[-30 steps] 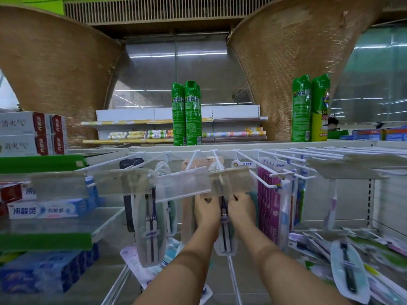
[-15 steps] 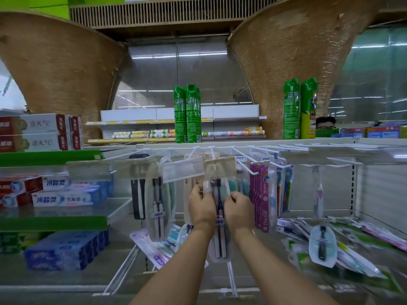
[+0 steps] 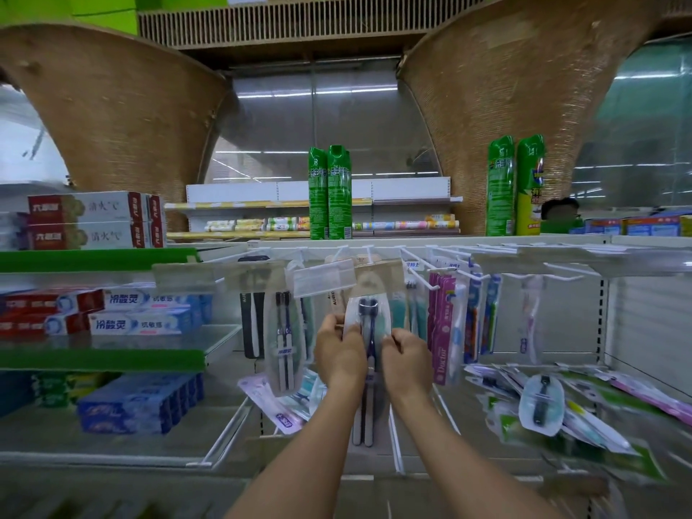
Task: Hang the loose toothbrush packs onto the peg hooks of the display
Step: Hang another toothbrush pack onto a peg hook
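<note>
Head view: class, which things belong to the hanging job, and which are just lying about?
Job: toothbrush pack, held by left hand and right hand; peg hooks; loose packs heaped at right.
Lying about: toothpaste boxes; green spray cans.

The white display rack point(image 3: 412, 244) carries a row of white peg hooks point(image 3: 413, 269) under its top board. Two pairs of green spray cans point(image 3: 329, 192) stand upright on that board. Toothbrush packs hang from several hooks: a clear twin pack point(image 3: 284, 331) at left and purple packs point(image 3: 442, 324) right of the middle. On the rack's base shelf point(image 3: 378, 470), loose toothbrush packs point(image 3: 561, 402) lie in an overlapping heap at right. To the left, a green-edged shelf point(image 3: 97, 259) bears stacked toothpaste boxes point(image 3: 90, 221). The clear shelf point(image 3: 112, 342) beneath holds red and blue boxes point(image 3: 142, 312) lying flat. The lowest shelf point(image 3: 56, 440) holds blue bundled packs point(image 3: 138, 402).
</note>
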Demonstrator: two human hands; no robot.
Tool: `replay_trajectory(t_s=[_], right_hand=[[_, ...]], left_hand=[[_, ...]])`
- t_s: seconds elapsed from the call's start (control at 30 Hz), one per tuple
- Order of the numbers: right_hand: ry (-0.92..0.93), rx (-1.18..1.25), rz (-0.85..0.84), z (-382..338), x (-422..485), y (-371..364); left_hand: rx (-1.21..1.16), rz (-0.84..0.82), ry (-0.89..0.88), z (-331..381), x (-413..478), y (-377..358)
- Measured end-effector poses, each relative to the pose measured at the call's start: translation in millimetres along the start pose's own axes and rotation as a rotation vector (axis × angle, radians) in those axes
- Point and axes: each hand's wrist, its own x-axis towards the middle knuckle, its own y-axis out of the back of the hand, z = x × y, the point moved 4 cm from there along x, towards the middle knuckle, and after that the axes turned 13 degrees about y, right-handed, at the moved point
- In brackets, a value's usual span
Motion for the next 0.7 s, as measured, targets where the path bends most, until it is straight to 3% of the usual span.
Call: replay_trajectory(t_s=[0.43, 0.6, 0.7], right_hand=[[0.032, -0.034, 0.21, -23, -27, -15], [-0.004, -0.072, 0.131, -22, -42, -35], [-0.044, -0.118, -0.012, -23, -51, -53]], left_hand=[[0.07, -0.048, -0.134, 10, 0, 29], [0.055, -0.063, -0.037, -8, 5, 49], [0.084, -0.037, 0.058, -22, 16, 69]])
